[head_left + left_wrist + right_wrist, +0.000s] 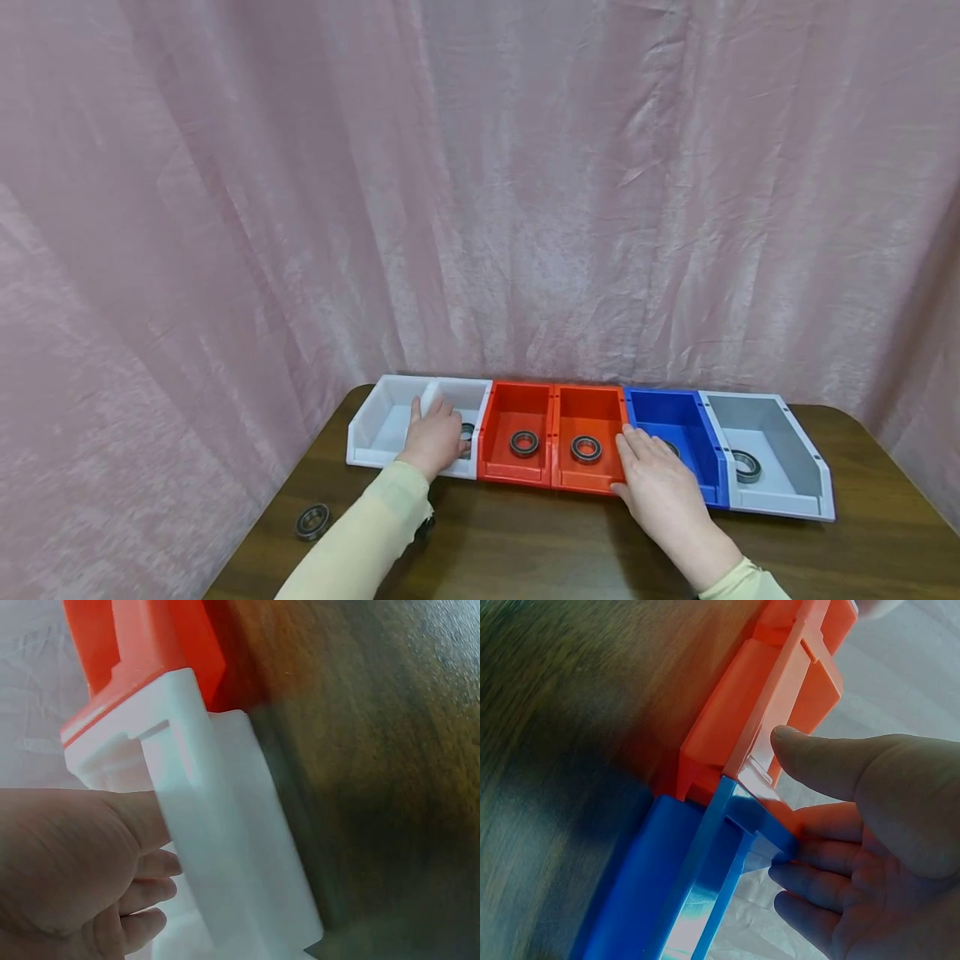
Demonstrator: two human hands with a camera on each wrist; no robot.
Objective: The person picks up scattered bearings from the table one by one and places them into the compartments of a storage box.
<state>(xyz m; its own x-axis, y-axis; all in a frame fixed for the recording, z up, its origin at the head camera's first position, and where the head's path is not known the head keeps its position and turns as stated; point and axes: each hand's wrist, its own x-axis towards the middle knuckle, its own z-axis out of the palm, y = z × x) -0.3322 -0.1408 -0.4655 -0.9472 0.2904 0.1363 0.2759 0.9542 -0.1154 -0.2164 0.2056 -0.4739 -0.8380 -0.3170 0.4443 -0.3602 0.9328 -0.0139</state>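
Note:
My left hand [435,437] reaches down over the second white bin [471,390] from the left. Its fingers look relaxed, and the thumb goes behind the bin's front wall in the left wrist view. A ring-shaped ball bearing [467,432] shows partly beside that hand, inside the bin. My right hand [663,483] rests with fairly straight fingers at the border of the orange bin [592,402] and the blue bin [670,404]. One bearing [586,450] lies in the orange bin. Another bearing [672,448], mostly hidden by the right hand, lies in the blue bin.
The bins stand in a row near the table's back edge, before a pink curtain [525,208]. A red bin [521,398] and a grey bin [750,412] hold one bearing each. A loose bearing [312,522] lies on the wooden table [525,550] at left.

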